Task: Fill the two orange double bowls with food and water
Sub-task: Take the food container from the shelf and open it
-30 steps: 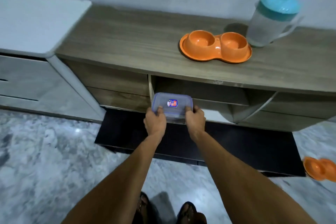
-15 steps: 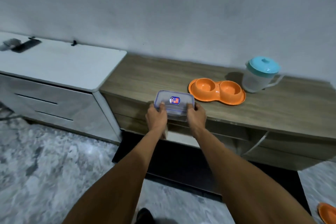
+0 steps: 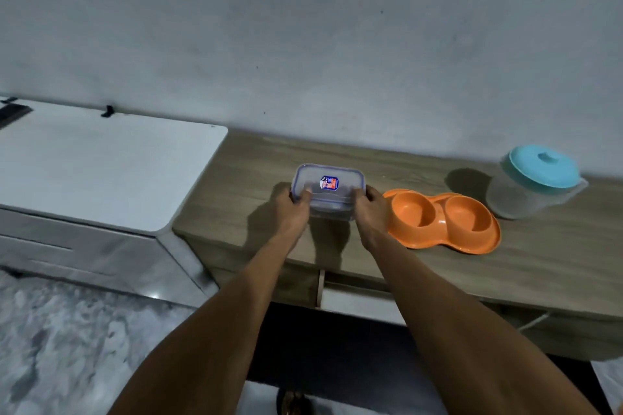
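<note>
A person stands at a low wooden counter (image 3: pixel 556 266) against a grey wall, both bare arms reaching forward. The left hand (image 3: pixel 290 212) and right hand (image 3: pixel 370 214) hold a clear lidded container (image 3: pixel 328 190) between them, one at each short end, fingers curled round its sides and thumbs on the lid rim. Each grip is closed firmly on the box. It sits over the counter top, low enough that I cannot tell whether its base touches the wood.

Just to its right, almost touching the right hand, lies one orange double bowl (image 3: pixel 443 220), both cups looking empty. Further right stands a frosted jug (image 3: pixel 534 184) with a turquoise lid. Only this one double bowl is in view. A white cabinet (image 3: pixel 101 165) adjoins the counter on the left.

To do this step well, the person should set the box down flat beside the bowl, clear of the counter edge, steady it with one hand, and unclip the lid with the other before tipping any food out.

Compared with half a second ago, the box has travelled from the counter's front edge to well over its top, closer to the bowl, and the view has lifted toward the wall.
</note>
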Available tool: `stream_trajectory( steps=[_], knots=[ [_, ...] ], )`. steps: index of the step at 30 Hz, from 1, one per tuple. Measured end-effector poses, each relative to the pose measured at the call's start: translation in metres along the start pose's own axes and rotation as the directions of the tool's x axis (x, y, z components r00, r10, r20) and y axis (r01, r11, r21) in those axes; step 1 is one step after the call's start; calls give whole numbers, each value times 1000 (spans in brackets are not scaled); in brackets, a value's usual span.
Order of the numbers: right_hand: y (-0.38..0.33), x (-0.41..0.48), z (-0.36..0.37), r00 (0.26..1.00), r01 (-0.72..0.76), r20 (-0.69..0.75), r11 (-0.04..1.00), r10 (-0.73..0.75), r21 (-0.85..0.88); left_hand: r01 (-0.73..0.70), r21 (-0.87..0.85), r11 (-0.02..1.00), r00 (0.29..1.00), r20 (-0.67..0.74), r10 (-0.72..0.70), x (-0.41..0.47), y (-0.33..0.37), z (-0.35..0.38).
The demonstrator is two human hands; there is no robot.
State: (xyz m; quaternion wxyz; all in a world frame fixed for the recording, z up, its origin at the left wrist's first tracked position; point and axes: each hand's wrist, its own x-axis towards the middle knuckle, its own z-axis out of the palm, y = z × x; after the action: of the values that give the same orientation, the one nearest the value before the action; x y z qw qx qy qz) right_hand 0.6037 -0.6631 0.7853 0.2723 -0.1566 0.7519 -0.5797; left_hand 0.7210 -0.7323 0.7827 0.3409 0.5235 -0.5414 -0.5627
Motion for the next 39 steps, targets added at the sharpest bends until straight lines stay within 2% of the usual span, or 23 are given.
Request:
stream_trajectory(
  steps=[11,16,18,21,23,25,30,36,39],
  knots=[
    [27,33,33,990,-138,-17,989,138,45,78,69,995,994,66,-83,46,-24,-2],
    [37,38,31,987,-160,5,985,160,72,48,140,989,992,112,-64,51,-24,-1],
    [36,43,30,990,-134,-41,990,136,31,20,192,981,993,106,-41,53,-22,-2],
    [26,56,30,977,-111,-190,991,95,-75,44,219,975,994,85,-64,65,-17,-4],
    [18,68,29,968,-132,-234,979,93,-157,64,299,952,997,27,-76,77,-10,-3],
    [15,82,31,966,-156,-237,960,100,-232,114,378,919,993,-28,-111,93,-3,1],
    [24,102,38,970,-205,-187,940,157,-274,205,482,852,978,-61,-200,120,6,23],
    [31,106,47,978,-171,-162,956,134,-240,166,620,767,986,-114,-122,127,-6,31],
    [31,106,48,978,-172,-158,956,137,-238,154,630,761,988,-121,-100,126,-5,30]
  ],
)
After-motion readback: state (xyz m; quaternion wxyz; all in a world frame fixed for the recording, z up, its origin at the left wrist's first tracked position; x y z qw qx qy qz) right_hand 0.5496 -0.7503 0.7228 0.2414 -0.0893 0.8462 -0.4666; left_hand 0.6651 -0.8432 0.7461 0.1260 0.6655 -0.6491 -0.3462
